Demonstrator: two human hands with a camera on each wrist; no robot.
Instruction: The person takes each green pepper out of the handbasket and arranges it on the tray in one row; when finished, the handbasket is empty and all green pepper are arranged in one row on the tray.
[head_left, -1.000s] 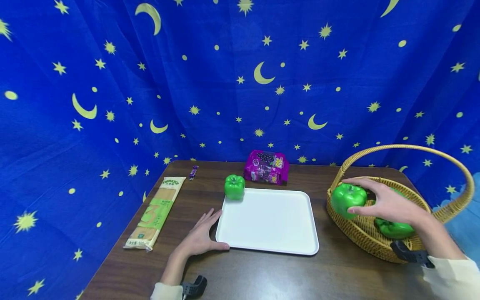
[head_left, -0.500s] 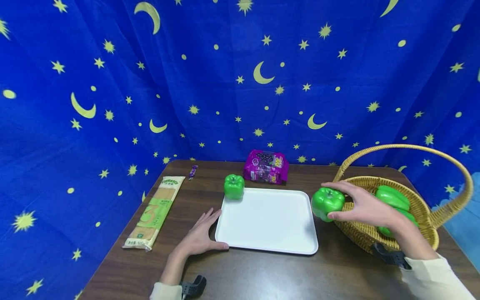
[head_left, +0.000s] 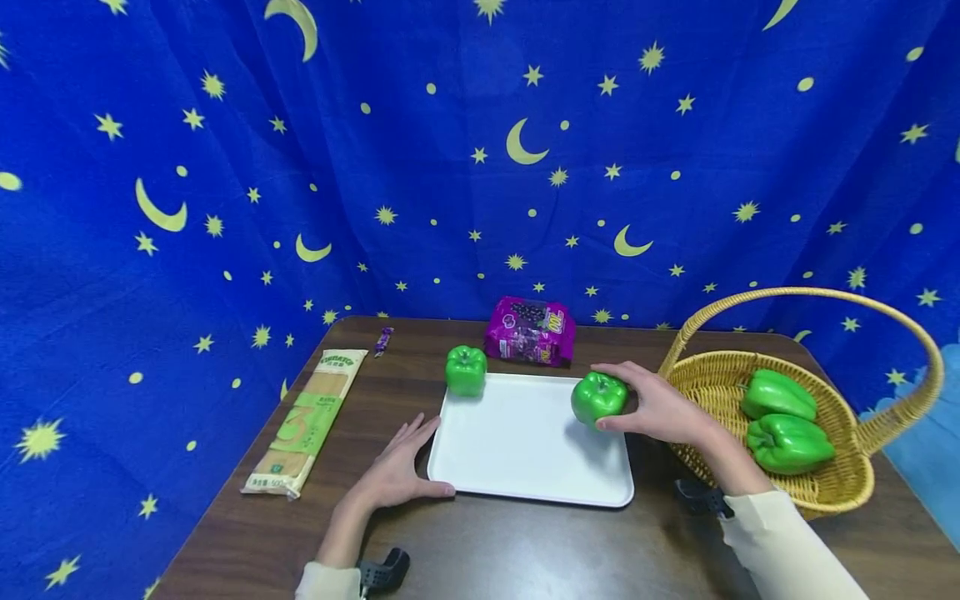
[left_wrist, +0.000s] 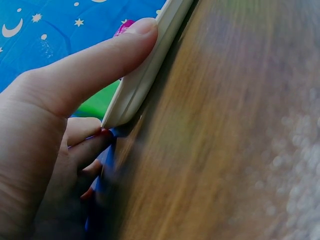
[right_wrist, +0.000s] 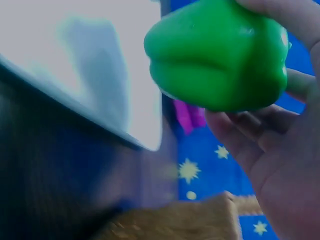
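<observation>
My right hand (head_left: pixel 658 407) holds a green bell pepper (head_left: pixel 598 400) between thumb and fingers. It hangs above the right part of a white tray (head_left: pixel 517 446), its shadow falling on the tray. In the right wrist view the pepper (right_wrist: pixel 215 60) shows its smooth lobed side. With thumb and fingers spread, my left hand (head_left: pixel 393 471) rests at the tray's near left corner; in the left wrist view the thumb (left_wrist: pixel 115 52) touches the rim. Another green bell pepper (head_left: pixel 466 372) stands at the tray's far left corner.
A wicker basket (head_left: pixel 701 387) with a tall handle stands on the right, holding two more green bell peppers (head_left: pixel 789 443). Behind the tray sits a purple candy bag (head_left: pixel 529 332). Packaged noodles (head_left: pixel 306 425) and a small wrapped candy (head_left: pixel 383 341) lie on the left.
My right hand has carried the pepper leftward, from over the basket to over the tray. The two peppers in the basket are now in plain sight. My left hand has stayed at the tray's corner.
</observation>
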